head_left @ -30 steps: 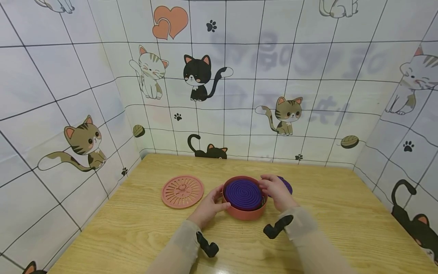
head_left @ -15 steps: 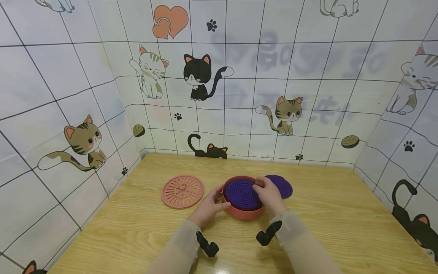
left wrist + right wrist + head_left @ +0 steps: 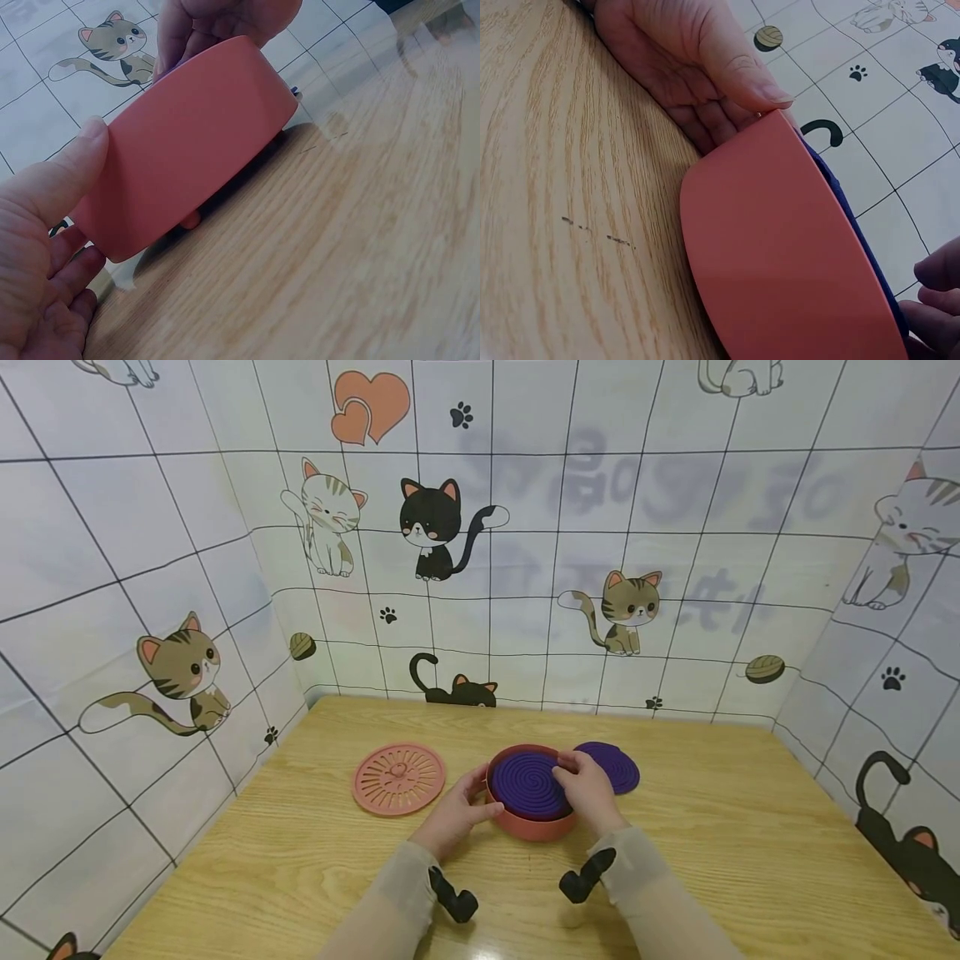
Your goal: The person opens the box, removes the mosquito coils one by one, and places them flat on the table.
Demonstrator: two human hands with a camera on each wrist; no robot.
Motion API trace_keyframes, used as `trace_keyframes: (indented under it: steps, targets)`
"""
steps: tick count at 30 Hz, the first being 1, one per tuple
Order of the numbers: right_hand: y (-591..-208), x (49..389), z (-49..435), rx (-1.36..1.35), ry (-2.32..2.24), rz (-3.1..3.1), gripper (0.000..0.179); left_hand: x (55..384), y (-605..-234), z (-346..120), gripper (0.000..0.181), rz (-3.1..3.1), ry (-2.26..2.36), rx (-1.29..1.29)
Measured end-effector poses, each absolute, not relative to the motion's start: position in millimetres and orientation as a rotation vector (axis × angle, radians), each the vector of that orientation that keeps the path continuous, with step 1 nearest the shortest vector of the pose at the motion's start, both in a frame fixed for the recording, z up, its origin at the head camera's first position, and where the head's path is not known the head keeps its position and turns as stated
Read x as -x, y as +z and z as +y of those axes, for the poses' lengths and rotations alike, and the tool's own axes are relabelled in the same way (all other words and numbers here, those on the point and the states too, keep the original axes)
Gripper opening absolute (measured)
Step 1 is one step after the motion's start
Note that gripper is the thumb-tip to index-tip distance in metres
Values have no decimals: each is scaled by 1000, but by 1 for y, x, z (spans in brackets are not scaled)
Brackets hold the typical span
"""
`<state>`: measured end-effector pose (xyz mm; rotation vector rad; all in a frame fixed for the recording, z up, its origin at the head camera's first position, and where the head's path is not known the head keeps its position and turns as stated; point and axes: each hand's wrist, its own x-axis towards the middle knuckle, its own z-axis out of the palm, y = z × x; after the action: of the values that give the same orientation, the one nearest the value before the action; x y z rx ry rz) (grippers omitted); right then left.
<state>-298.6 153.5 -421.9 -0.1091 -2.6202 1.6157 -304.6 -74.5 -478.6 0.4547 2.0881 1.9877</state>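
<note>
A coral-red round mosquito coil holder (image 3: 534, 828) stands on the table, with a dark purple mosquito coil (image 3: 528, 783) lying in it near the rim. My left hand (image 3: 459, 814) grips the holder's left side; in the left wrist view its thumb (image 3: 91, 139) lies on the outer wall. At the right side, my right hand (image 3: 588, 789) has its curled fingers on the coil's edge. The right wrist view shows those fingers (image 3: 930, 319) right at the rim, beside the coil. Behind the right hand, a second purple coil (image 3: 617, 768) lies flat on the table.
A slotted coral-pink lid (image 3: 399, 779) lies left of the holder on the wooden table (image 3: 285, 852). Small feet (image 3: 190, 220) raise the holder off the tabletop. Cat-printed sheeting (image 3: 525, 635) encloses the table at the back and sides.
My right hand has moved left from the holder's right rim onto the coil's edge, uncovering more of the second coil. My left hand has stayed on the holder.
</note>
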Motion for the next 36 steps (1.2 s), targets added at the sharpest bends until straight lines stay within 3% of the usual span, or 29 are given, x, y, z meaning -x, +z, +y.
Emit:
trace_keyframes:
  steps: [36]
  targets:
    - [-414,294,145,140,1827,-2525,44,308,-482,-74,81,2116,1962,-443]
